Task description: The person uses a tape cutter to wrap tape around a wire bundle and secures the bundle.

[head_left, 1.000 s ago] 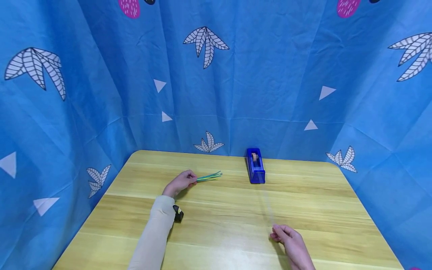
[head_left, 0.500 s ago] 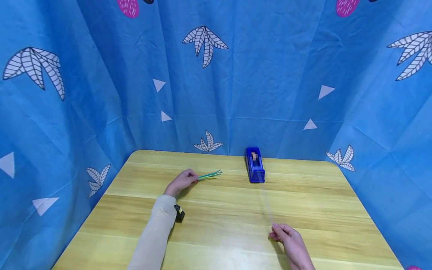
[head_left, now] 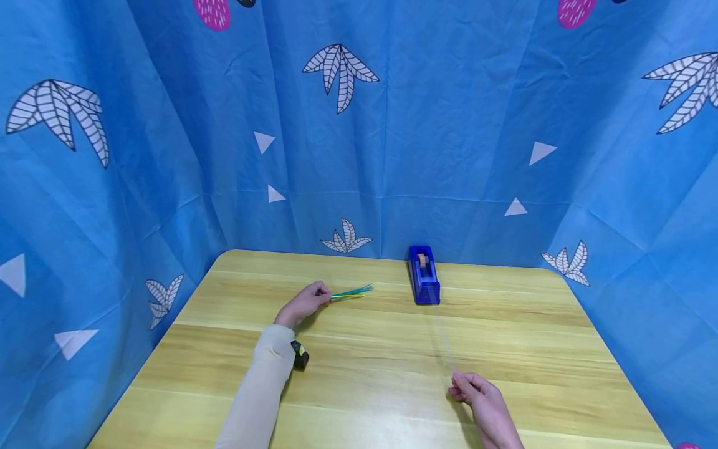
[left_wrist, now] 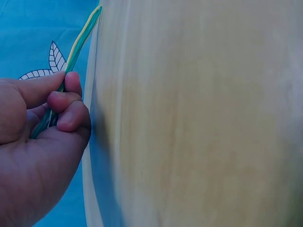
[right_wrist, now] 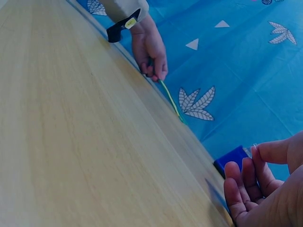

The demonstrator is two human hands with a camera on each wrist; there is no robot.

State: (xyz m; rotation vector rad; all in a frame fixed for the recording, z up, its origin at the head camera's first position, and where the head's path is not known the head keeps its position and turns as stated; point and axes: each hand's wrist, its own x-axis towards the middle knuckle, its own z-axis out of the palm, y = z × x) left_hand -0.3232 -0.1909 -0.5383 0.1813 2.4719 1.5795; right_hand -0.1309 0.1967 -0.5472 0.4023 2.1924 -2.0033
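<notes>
Left of the middle of the table, my left hand [head_left: 305, 303] pinches a bundle of thin green and yellow wires [head_left: 350, 292] between thumb and fingers. In the left wrist view, the bundle [left_wrist: 81, 42] sticks out past the fingertips, and its other end runs down into the palm. A strip of clear tape [head_left: 445, 340] stretches from a blue tape dispenser [head_left: 428, 294] toward the front of the table. Its free end is pinched between thumb and index finger of my right hand [head_left: 483, 402]. In the right wrist view, the dispenser [right_wrist: 232, 160] is partly hidden behind that hand.
The wooden table [head_left: 364, 374] has blue patterned curtain [head_left: 465, 125] along its back and sides. The dispenser stands near the back edge, right of the wires. A black wrist camera [head_left: 300, 357] juts from the left sleeve [head_left: 260, 380].
My left hand has shifted slightly to the right with the wires, whose tips now lie a little further right. The right hand and the stretched tape have stayed almost still.
</notes>
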